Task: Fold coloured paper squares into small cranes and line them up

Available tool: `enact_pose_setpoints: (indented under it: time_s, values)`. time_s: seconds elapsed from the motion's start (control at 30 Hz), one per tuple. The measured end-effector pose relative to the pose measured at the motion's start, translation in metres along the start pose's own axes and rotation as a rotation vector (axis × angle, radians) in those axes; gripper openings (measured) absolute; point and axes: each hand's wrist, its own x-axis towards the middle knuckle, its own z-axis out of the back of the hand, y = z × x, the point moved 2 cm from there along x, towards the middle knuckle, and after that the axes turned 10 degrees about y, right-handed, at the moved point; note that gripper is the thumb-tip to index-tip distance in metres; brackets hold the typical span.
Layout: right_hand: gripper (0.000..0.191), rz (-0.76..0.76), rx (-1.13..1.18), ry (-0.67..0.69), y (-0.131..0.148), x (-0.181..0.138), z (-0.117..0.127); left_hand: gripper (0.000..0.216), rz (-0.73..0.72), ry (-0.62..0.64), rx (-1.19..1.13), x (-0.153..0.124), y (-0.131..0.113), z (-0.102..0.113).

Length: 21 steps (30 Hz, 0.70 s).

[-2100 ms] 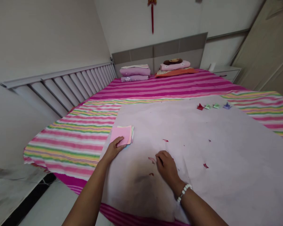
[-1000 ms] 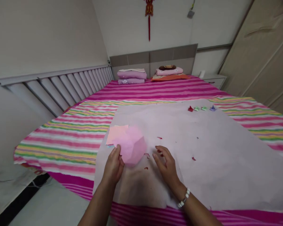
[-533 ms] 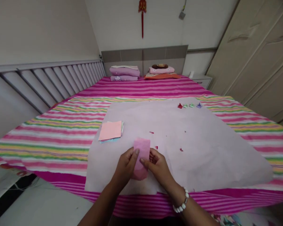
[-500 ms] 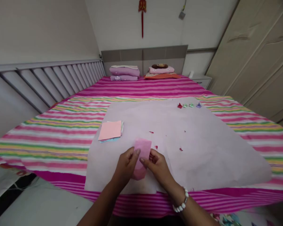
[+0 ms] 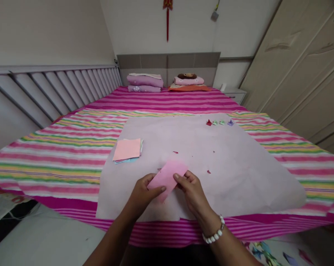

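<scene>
A folded sheet of pink paper (image 5: pixel 168 175) is held up between both hands, tilted, above a large pale paper sheet (image 5: pixel 247 184) on the bed. My left hand (image 5: pixel 146 190) pinches its lower left part, thumb on top. On the right side of the pink paper, my right hand (image 5: pixel 189 184) grips with the thumb on its face and the fingers behind. The back of the folded paper is hidden from me. To the left lies a stack of square coloured papers (image 5: pixel 127 149), a salmon-pink one uppermost.
Small folded paper pieces, one red (image 5: pixel 209 122), some green and one purple (image 5: pixel 230 122), stand in a row at the far right of the sheet. Tiny red scraps (image 5: pixel 208 171) lie scattered. More folded papers (image 5: pixel 262 253) lie low at right. Folded bedding (image 5: pixel 144 81) sits by the headboard.
The pink paper has turned from nearly upright to a slant, its top leaning right. Both hands have shifted their grip along it. The view has moved slightly.
</scene>
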Motion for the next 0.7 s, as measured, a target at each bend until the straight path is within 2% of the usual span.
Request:
enact_pose_setpoints:
  time_s: [0.07,0.13,0.23,0.3,0.4,0.47,0.5,0.6,0.7]
  values:
    - [0.025,-0.004,-0.054,-0.016,0.007,0.0,0.007,0.028,-0.017,0.018,0.127,-0.001,-0.01,0.005]
    - [0.025,-0.033,-0.096,0.008,0.011,0.001,0.013,0.032,-0.07,-0.035,0.141,0.0,-0.018,0.012]
    - [0.026,-0.073,-0.056,0.022,0.012,0.0,0.017,0.056,-0.142,-0.238,-0.082,0.006,-0.018,0.022]
    - [0.028,-0.083,0.027,0.002,0.01,-0.001,0.017,0.058,-0.166,-0.277,-0.317,0.009,-0.012,0.02]
    - [0.03,-0.072,0.125,-0.01,0.005,-0.003,0.01,0.049,-0.133,-0.102,-0.579,0.013,0.0,0.001]
    - [0.03,-0.065,0.137,0.018,0.002,-0.005,0.004,0.043,-0.074,0.055,-0.617,0.012,0.004,-0.016]
    - [0.03,-0.068,0.124,0.048,0.0,-0.006,0.0,0.039,-0.073,0.087,-0.606,0.012,0.004,-0.023]
    - [0.027,-0.068,0.019,0.136,-0.004,-0.009,-0.003,0.029,-0.076,0.11,-0.557,0.012,-0.001,-0.034]
    - [0.026,0.05,-0.167,0.087,-0.003,-0.012,0.006,0.023,-0.062,0.035,-0.604,0.014,-0.005,-0.029]
